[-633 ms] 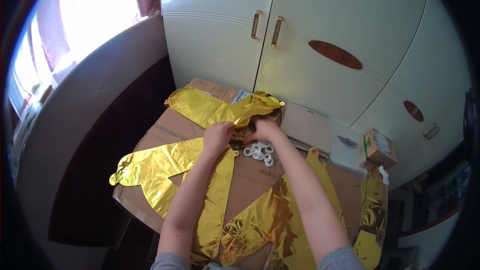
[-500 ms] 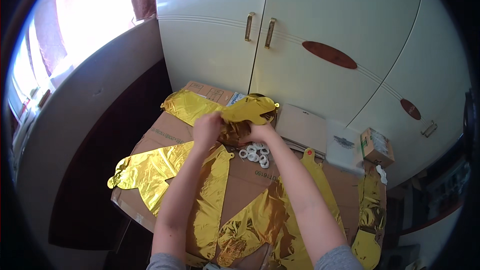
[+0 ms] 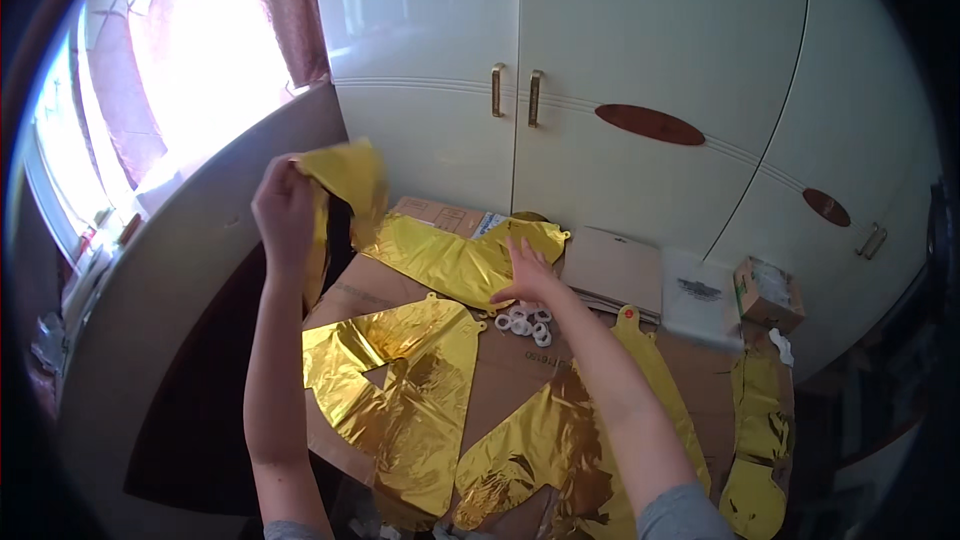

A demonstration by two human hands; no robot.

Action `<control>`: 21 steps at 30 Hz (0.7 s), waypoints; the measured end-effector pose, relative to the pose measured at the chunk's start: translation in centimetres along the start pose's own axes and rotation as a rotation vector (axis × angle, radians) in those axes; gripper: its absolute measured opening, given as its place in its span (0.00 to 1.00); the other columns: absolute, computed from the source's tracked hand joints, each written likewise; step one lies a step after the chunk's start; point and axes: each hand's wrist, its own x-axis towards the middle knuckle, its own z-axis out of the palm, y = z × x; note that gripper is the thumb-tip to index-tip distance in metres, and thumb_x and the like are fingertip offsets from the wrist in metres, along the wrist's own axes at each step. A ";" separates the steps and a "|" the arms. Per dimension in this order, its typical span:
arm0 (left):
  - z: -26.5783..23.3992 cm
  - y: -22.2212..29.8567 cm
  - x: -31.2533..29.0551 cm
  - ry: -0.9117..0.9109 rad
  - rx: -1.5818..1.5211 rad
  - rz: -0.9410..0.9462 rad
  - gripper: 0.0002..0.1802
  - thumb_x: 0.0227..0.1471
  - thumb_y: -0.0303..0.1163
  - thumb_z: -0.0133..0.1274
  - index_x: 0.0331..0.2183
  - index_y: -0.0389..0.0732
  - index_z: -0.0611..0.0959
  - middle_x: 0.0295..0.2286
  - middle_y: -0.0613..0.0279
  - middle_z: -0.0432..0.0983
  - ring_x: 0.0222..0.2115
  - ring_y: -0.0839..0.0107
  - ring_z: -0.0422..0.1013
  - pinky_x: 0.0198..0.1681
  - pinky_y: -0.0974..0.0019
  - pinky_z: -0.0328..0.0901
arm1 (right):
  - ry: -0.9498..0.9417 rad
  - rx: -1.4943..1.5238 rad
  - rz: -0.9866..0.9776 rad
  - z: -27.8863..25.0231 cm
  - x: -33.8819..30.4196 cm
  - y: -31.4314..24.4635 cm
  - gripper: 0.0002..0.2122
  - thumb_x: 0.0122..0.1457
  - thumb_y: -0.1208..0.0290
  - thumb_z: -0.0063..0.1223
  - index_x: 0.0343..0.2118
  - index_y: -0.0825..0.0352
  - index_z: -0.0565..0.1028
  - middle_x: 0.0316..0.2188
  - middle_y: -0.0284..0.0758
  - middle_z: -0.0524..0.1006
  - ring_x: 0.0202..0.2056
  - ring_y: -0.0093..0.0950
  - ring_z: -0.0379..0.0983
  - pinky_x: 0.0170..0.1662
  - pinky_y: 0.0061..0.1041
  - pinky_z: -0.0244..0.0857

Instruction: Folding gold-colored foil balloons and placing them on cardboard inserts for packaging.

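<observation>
Left fingers (image 3: 285, 178) are pinching a gold foil (image 3: 352, 178) above the counter's (image 3: 502, 375) left edge; right fingers (image 3: 518, 258) are hanging splayed over a second foil (image 3: 440, 256) near the far edge, contact unclear. Such foil is probably needing light pinching.

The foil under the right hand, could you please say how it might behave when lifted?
The foil would probably flop, as the piece in the left hand droops. It looks thin, so likely light; its shiny surface may be slippery.
</observation>
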 end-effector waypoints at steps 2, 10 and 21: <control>0.5 3.0 -1.2 -0.078 0.124 0.063 0.05 0.56 0.25 0.53 0.36 0.37 0.81 0.24 0.60 0.78 0.25 0.80 0.73 0.30 0.74 0.66 | 0.240 0.152 -0.158 -0.9 -2.0 -2.4 0.62 0.33 0.42 0.72 0.67 0.64 0.44 0.66 0.49 0.50 0.64 0.49 0.51 0.64 0.44 0.51; 1.0 13.2 -4.7 -0.349 0.123 0.208 0.07 0.47 0.26 0.57 0.33 0.39 0.80 0.23 0.56 0.78 0.24 0.58 0.75 0.31 0.62 0.69 | 0.669 0.593 -0.483 -3.7 -17.7 -14.3 0.62 0.38 0.50 0.74 0.67 0.68 0.37 0.66 0.51 0.44 0.66 0.49 0.42 0.66 0.45 0.40; 2.7 23.9 -8.8 -0.484 -0.146 0.274 0.08 0.47 0.27 0.58 0.32 0.38 0.79 0.24 0.57 0.79 0.26 0.56 0.75 0.32 0.59 0.68 | 1.258 0.136 -0.435 -11.1 -28.6 -8.9 0.28 0.47 0.73 0.64 0.53 0.67 0.68 0.51 0.41 0.69 0.53 0.37 0.65 0.55 0.39 0.57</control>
